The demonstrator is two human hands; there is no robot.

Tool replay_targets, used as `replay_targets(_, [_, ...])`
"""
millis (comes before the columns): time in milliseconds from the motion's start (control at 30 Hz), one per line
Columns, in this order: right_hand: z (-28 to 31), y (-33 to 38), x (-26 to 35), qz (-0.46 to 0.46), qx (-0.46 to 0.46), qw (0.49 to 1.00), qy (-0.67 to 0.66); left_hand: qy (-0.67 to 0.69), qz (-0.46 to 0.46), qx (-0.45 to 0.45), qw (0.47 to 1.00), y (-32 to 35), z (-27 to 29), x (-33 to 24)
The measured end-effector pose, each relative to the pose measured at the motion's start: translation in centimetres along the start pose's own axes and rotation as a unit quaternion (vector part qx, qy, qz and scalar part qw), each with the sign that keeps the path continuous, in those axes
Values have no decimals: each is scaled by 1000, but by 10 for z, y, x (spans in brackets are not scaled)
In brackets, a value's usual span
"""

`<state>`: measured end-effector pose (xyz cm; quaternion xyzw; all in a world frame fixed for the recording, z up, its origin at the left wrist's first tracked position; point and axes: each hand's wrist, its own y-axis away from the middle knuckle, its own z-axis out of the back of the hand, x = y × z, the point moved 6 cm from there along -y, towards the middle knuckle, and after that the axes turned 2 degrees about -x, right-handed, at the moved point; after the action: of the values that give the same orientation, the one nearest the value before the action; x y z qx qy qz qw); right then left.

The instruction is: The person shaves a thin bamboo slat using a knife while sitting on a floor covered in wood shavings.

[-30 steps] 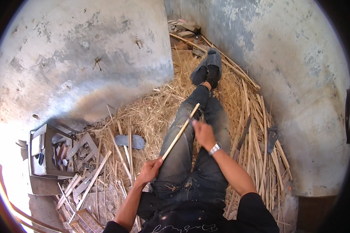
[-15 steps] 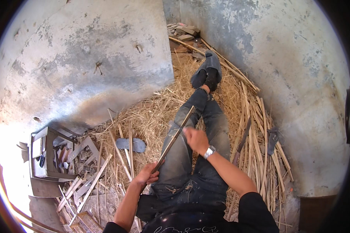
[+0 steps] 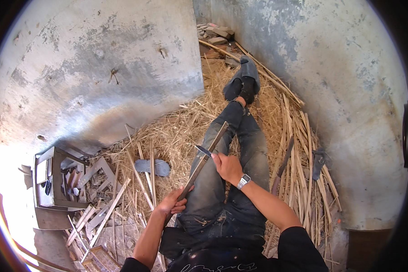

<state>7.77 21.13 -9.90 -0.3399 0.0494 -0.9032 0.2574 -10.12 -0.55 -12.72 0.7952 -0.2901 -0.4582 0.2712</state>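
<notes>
A long, narrow strip of wood or bamboo (image 3: 219,135) slants across my thighs, its far end past my knees. Around its near part my left hand (image 3: 171,202) is closed, close to my left hip. My right hand (image 3: 229,167), with a watch on the wrist, grips a knife (image 3: 203,150); the handle is mostly hidden in the fist. The dark blade lies across the strip's upper half and points left. Whether its edge bites into the strip, I cannot tell.
Shavings (image 3: 177,131) cover the floor around my outstretched, crossed legs. Long split strips (image 3: 299,181) lie to my right, with a dark curved tool (image 3: 283,165) among them. A grey sole-shaped pad (image 3: 153,168) is at left, near a wooden frame (image 3: 56,179) and scraps. Worn walls (image 3: 99,54) enclose the spot.
The right hand was motion-blurred before and now shows sharply, slightly lower, with the knife blade visible across the strip. My left hand keeps its hold in nearly the same place.
</notes>
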Motion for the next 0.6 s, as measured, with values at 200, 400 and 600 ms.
replay_targets(200, [16,-28,-24,-14,-48,999,3,5,-6,-12,1000,4,-4,-1])
replay_targets(400, [22,-54,-59,-43,-133,990,-24,-56,-28,-22,998,-3,-9,-4])
replay_targets(600, [-4,19,11,-12,20,999,-22,-48,-45,-41,997,-1,-3,-5])
